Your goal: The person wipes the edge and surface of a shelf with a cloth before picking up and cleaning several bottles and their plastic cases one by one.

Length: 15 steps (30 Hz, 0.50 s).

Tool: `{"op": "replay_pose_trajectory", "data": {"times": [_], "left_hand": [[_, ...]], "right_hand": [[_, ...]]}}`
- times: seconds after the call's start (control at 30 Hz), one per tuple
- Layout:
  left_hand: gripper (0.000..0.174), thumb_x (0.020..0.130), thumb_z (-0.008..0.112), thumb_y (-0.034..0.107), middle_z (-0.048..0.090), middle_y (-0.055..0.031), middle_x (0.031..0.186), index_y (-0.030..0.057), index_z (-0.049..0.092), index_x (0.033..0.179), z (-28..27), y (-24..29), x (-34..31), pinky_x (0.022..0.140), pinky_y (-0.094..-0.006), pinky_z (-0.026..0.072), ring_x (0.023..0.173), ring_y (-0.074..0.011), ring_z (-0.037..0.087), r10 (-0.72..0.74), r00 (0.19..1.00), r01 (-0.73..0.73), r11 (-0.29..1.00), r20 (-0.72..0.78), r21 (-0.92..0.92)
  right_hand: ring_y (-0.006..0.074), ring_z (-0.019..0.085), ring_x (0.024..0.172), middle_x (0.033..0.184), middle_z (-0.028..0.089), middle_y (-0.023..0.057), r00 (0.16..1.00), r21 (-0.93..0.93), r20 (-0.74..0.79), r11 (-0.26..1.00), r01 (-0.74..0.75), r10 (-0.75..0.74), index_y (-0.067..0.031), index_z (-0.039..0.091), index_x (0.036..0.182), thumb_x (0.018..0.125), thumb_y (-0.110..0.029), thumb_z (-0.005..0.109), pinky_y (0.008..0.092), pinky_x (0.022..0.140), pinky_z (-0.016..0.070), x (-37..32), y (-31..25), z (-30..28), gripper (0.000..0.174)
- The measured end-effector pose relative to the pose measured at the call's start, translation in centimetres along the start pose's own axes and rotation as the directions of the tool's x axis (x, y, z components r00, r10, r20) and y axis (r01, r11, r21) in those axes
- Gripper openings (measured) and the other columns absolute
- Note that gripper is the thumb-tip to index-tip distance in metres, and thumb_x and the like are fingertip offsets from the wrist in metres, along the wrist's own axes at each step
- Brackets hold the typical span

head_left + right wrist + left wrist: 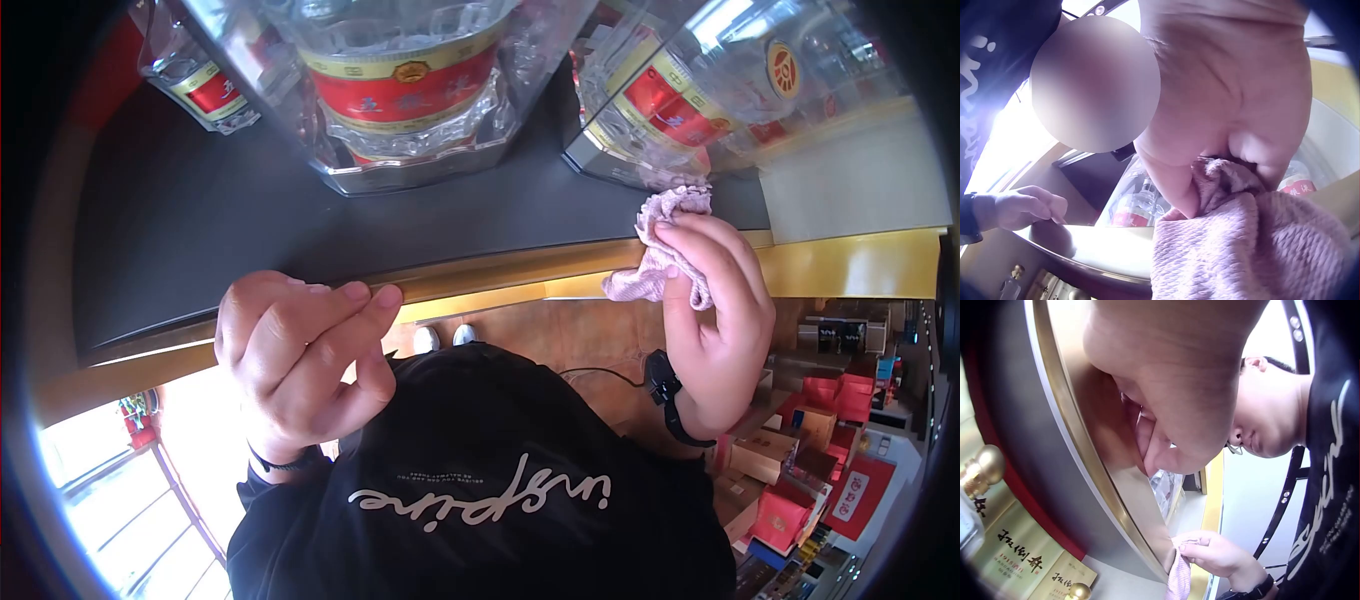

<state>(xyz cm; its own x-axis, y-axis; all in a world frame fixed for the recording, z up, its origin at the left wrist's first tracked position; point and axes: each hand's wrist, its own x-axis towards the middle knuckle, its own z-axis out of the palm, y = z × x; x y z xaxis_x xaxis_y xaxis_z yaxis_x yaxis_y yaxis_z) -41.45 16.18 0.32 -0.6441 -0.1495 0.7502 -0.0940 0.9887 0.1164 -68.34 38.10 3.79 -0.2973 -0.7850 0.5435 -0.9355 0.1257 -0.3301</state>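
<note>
My right hand [722, 275] holds a crumpled pink-lilac cloth [662, 245] at the gold front edge [520, 277] of a dark shelf. Up close in the right wrist view, the cloth [1210, 250] looks ribbed and soft, bunched between the thumb and fingers, with a wide fold hanging below them. My left hand [305, 350] is at the same edge farther left, its fingers loosely bent and their tips right at the trim. Nothing shows in its grasp. The left wrist view has the cloth [1179, 575] dangling from the right hand [1222, 553] beside the gold strip.
Behind the edge, a large clear-cased bottle with a red and gold label [405, 95] stands on the dark shelf [250, 215]. Another cased bottle [665, 105] is close beyond the cloth, and a smaller bottle [207, 90] stands far left. Boxes [785, 510] crowd the floor at right.
</note>
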Motion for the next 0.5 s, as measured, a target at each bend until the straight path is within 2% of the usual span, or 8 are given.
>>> {"op": "replay_pose_trajectory", "data": {"times": [0.1, 0.2, 0.5], "left_hand": [[0.031, 0.069, 0.074, 0.001, 0.072, -0.0024, 0.101, 0.0089, 0.086, 0.097, 0.2, 0.1, -0.3, 0.076, -0.0415, 0.0536, 0.088, -0.0239, 0.065, -0.016, 1.000, 0.015, 0.999, -0.013, -0.030], [0.031, 0.069, 0.074, 0.001, 0.072, -0.0024, 0.101, 0.0089, 0.086, 0.097, 0.3, 0.2, -0.5, 0.076, -0.0411, 0.0540, 0.088, -0.0235, 0.065, -0.032, 0.999, 0.031, 0.999, -0.006, -0.031], [0.032, 0.070, 0.076, 0.001, 0.072, -0.0021, 0.101, 0.0098, 0.086, 0.099, 0.1, -0.1, -0.6, 0.076, -0.0404, 0.0558, 0.087, -0.0229, 0.066, 0.002, 1.000, -0.003, 1.000, -0.017, -0.019]], "right_hand": [[0.0378, 0.074, 0.116, 0.122, 0.076, 0.0173, 1.000, 0.011, 0.012, 1.000, 0.023, -0.023, -0.0007, 0.078, 0.124, 0.083, 0.011, 0.072, 0.0455, 0.101, 0.0588, 0.2, -0.1, 0.1, 0.043], [0.0383, 0.074, 0.116, 0.124, 0.075, 0.0175, 0.995, 0.051, 0.025, 0.994, 0.093, -0.094, 0.0005, 0.078, 0.124, 0.082, 0.011, 0.074, 0.0458, 0.102, 0.0585, 0.8, -1.4, 1.3, 0.043], [0.0390, 0.075, 0.117, 0.126, 0.076, 0.0166, 0.995, 0.066, 0.061, 0.995, 0.078, -0.082, -0.0001, 0.079, 0.124, 0.080, 0.014, 0.074, 0.0474, 0.101, 0.0602, 0.5, -1.6, 1.2, 0.047]]}}
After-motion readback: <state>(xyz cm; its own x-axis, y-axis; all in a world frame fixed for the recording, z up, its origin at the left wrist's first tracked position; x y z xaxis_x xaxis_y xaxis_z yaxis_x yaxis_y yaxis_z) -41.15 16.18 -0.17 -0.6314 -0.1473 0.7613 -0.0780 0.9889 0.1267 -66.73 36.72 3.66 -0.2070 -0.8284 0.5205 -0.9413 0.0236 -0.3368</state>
